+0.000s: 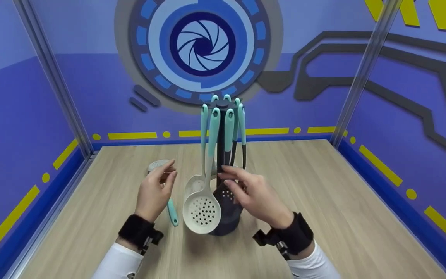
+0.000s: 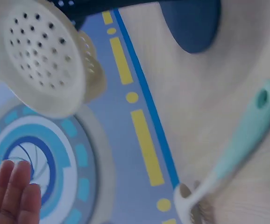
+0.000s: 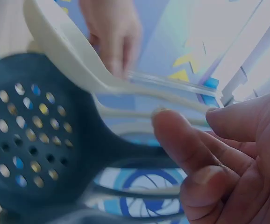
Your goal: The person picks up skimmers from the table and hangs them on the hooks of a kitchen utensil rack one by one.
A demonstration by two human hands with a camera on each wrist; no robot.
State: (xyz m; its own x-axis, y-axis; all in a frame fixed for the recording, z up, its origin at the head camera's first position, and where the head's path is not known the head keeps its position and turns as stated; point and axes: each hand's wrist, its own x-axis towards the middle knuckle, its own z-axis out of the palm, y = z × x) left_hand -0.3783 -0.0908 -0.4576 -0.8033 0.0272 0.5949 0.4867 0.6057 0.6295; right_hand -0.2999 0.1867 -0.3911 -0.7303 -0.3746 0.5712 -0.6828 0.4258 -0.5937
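Observation:
A rotating utensil stand (image 1: 222, 105) carries several hanging kitchen utensils with turquoise handles. At its front hangs a cream slotted skimmer (image 1: 203, 212); right of that is a dark skimmer (image 3: 32, 135), partly behind my right hand. My right hand (image 1: 259, 195) is beside the stand, its fingers loosely bent near the dark skimmer's neck. Its thumb and fingertips stay apart with nothing pinched. Left of the cream skimmer my left hand (image 1: 154, 195) hovers with relaxed fingers, holding nothing. Beneath it lies another utensil (image 2: 247, 130) with a turquoise handle; its pale head (image 1: 156, 164) is partly hidden.
The stand's dark round base (image 1: 225, 226) rests on the wooden table (image 1: 316, 232). Blue decorated panels (image 1: 87, 97) enclose the back and both sides, with metal posts (image 1: 50, 73) at the rear corners. Another pale utensil head (image 1: 193, 185) hangs behind the cream skimmer.

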